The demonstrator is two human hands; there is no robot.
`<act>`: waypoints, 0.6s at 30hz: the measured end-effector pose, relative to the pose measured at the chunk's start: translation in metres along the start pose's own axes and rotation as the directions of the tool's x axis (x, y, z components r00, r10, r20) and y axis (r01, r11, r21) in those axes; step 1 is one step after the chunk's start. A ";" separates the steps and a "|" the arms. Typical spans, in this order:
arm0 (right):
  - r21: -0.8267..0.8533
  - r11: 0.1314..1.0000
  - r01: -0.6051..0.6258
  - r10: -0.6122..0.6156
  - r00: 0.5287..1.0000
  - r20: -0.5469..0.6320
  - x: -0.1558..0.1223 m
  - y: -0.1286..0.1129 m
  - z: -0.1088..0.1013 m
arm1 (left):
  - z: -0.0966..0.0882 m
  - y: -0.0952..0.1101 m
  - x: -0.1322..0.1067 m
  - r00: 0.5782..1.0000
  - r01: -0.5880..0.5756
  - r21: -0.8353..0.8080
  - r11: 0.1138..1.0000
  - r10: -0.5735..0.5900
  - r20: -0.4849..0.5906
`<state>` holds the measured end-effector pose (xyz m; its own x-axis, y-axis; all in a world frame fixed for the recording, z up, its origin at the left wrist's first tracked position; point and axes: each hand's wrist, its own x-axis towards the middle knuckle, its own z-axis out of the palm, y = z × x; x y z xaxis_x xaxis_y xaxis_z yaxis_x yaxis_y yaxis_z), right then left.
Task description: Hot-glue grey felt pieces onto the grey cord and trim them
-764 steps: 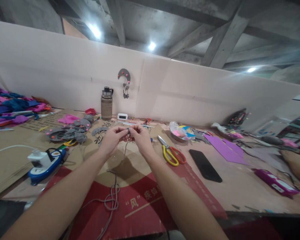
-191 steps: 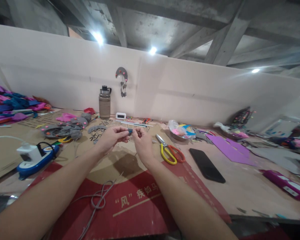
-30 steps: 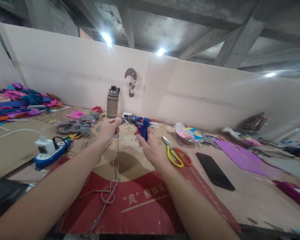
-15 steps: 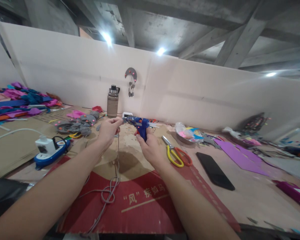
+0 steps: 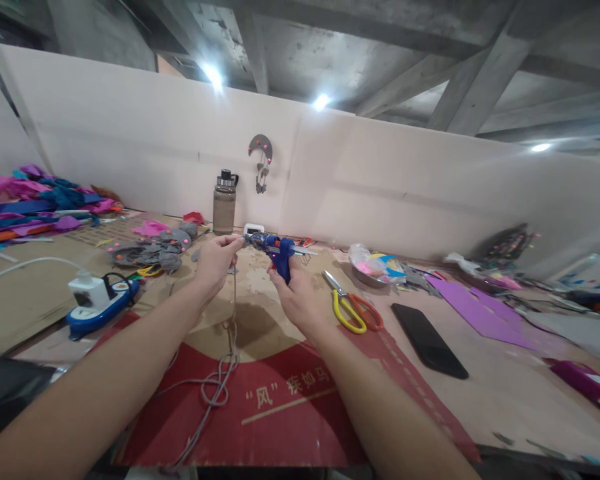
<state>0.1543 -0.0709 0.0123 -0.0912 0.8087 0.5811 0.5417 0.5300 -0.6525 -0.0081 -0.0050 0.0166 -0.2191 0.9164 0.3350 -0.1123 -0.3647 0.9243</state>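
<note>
Nearest to you, the grey cord (image 5: 214, 388) lies in loose loops on the red cardboard sheet (image 5: 290, 427) that covers the front of the surface (image 5: 480, 373). From the loops, one strand of the cord rises straight up to your left hand (image 5: 214, 261). Your left hand is closed in a pinch on the upper end of the cord, fingertips pointing right. Your right hand (image 5: 300, 300) is wrapped around the grip of the blue glue gun (image 5: 279, 252), which is raised above the surface. The gun's nozzle points left and meets the left fingertips; whether it touches the cord cannot be told. Just right of your right hand lie the yellow-and-red scissors (image 5: 353, 308), and beyond them the black phone (image 5: 429, 340). To the left sits the blue-and-white power strip (image 5: 97, 300). Farther back, the bottle (image 5: 224, 203) stands upright against the white wall panel (image 5: 380, 187).
</note>
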 end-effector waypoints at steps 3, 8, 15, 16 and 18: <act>-0.004 1.000 -0.008 0.008 1.000 0.002 0.000 0.000 0.000 | 0.001 0.001 0.000 1.000 0.004 0.003 1.000 -0.004 0.006; -0.002 1.000 -0.009 0.009 1.000 -0.006 0.001 0.002 0.001 | 0.001 0.000 0.001 1.000 0.006 0.013 1.000 -0.006 0.013; 0.003 1.000 -0.010 0.010 1.000 -0.016 -0.001 -0.002 0.000 | 0.000 -0.001 0.002 1.000 0.009 0.024 1.000 -0.010 0.014; -0.003 1.000 -0.016 0.016 1.000 -0.018 -0.001 -0.003 -0.001 | 0.000 -0.001 0.002 1.000 0.008 0.032 0.999 -0.008 0.016; -0.006 1.000 -0.019 0.019 1.000 -0.017 -0.001 -0.003 -0.001 | -0.001 -0.001 0.002 1.000 -0.002 0.043 0.999 0.001 0.010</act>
<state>0.1533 -0.0739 0.0144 -0.0669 0.8144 0.5764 0.5482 0.5127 -0.6608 -0.0090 -0.0024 0.0160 -0.2094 0.9176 0.3380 -0.0704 -0.3589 0.9307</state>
